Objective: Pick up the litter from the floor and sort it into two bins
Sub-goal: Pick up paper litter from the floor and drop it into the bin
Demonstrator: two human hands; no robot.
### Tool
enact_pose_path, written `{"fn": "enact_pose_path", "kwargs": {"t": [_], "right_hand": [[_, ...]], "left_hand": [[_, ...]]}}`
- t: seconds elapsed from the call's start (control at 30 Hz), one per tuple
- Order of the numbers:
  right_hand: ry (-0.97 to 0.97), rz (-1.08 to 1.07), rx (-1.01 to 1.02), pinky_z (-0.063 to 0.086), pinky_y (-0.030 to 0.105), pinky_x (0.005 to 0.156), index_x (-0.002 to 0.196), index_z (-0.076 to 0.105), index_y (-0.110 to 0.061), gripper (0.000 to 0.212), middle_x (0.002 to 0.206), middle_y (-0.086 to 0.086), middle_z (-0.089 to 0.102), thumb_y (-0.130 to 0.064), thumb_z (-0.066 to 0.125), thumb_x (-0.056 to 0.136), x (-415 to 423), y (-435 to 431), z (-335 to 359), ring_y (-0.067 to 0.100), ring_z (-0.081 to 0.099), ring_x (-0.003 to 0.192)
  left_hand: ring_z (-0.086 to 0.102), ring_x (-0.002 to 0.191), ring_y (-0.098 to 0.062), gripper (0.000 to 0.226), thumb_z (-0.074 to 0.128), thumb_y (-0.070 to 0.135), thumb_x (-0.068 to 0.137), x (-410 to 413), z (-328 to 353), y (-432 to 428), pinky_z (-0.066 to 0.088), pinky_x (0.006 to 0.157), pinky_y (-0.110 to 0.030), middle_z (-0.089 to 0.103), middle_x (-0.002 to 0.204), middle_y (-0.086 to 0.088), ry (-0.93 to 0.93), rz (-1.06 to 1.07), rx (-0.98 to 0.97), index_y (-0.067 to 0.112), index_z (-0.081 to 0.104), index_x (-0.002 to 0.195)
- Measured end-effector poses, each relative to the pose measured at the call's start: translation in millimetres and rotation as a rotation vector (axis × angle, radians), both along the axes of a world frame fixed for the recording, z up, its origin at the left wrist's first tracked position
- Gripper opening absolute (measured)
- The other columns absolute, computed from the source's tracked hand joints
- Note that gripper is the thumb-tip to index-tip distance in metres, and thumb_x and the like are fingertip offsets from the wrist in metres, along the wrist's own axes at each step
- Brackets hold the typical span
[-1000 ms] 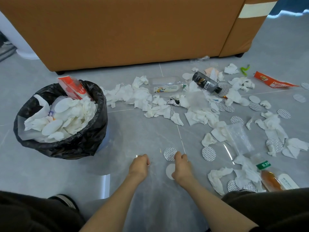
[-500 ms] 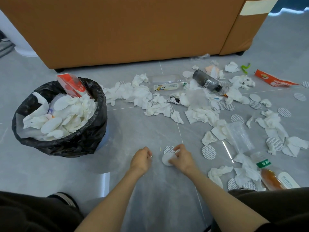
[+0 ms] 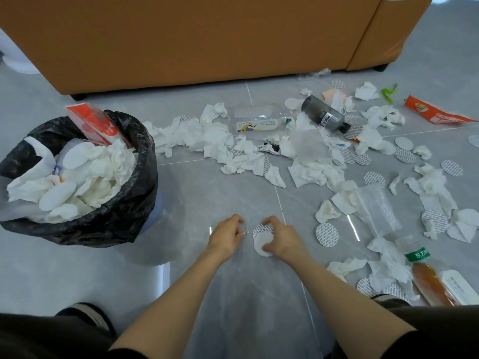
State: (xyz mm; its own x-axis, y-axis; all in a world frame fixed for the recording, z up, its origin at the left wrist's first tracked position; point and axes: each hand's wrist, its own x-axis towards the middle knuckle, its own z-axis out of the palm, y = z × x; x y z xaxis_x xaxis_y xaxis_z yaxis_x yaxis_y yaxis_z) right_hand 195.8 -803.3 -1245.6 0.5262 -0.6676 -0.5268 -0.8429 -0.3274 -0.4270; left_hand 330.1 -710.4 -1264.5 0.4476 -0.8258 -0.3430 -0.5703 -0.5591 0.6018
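**A:** Since a second ago the right grip (image 3: 282,239) is onto the white disc (image 3: 262,246), thumb and fingers curled round its rim. In the earlier view that disc lies free on the floor (image 3: 207,190).

**B:** Lifted yet?

**A:** Can't tell. It overlaps a patterned disc (image 3: 260,229) at its 12 o'clock.

**B:** And the left grip (image 3: 226,235)?

**A:** Curled, at the disc's 9 o'clock. Whether it pinches anything, I cannot tell.

**B:** Bin next?

**A:** Likely. The black-lined bin (image 3: 140,198) sits at 10 o'clock, heaped full. Tissues (image 3: 197,136) litter 12 to 3 o'clock, so plenty remains.
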Motion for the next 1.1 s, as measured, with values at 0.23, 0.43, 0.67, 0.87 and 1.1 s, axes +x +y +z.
{"fn": "enact_pose_path", "kwargs": {"t": [0.23,0.43,0.67,0.87,1.1], "right_hand": [[0.142,0.032,-0.112,0.041,0.032,0.090,0.121,0.039,-0.012,0.065,0.126,0.008,0.042,-0.023,0.078,0.070,6.9,-2.4,4.2,0.028,0.036,0.119],[0.078,-0.025,-0.058,0.044,0.036,0.082,0.116,0.036,-0.012,0.058,0.093,0.005,0.045,-0.015,0.074,0.073,4.6,0.4,8.6,0.031,0.048,0.109],[0.018,-0.077,-0.034,0.043,0.034,0.078,0.113,0.036,-0.012,0.057,0.097,0.007,0.054,-0.018,0.075,0.073,-2.4,5.4,6.1,0.032,0.052,0.103],[-0.104,-0.256,0.087,0.044,0.033,0.079,0.115,0.040,-0.010,0.044,0.111,0.014,0.059,-0.008,0.066,0.079,-9.7,8.5,-4.7,0.033,0.057,0.101],[-0.343,-0.573,0.253,0.046,0.031,0.081,0.118,0.049,-0.007,0.040,0.120,0.014,0.055,-0.007,0.066,0.082,2.7,2.4,11.8,0.023,0.052,0.096]], "left_hand": [[0.059,0.090,-0.020,0.026,0.062,0.014,0.087,-2.0,-2.1,-12.9,0.046,0.076,-0.028,0.066,0.092,-0.001,-0.017,-0.056,0.009,0.015,0.056,0.112],[0.052,0.105,-0.023,0.014,0.061,0.016,0.088,-3.1,3.5,-29.7,0.046,0.086,-0.034,0.057,0.109,-0.008,-0.172,-0.133,0.064,0.011,0.065,0.100],[0.041,0.118,-0.027,0.021,0.049,0.012,0.095,-10.1,0.7,-33.6,0.043,0.092,-0.036,0.046,0.123,-0.012,-0.322,-0.254,0.221,0.004,0.059,0.112],[0.047,0.113,-0.030,0.018,0.047,0.006,0.094,-5.4,-2.5,-22.1,0.042,0.090,-0.036,0.051,0.120,-0.014,-0.240,-0.128,0.234,0.004,0.052,0.111],[0.055,0.086,-0.018,0.018,0.040,0.004,0.095,10.3,25.8,-7.8,0.039,0.071,-0.024,0.067,0.102,-0.010,0.111,0.299,-0.011,0.016,0.044,0.081]]}}
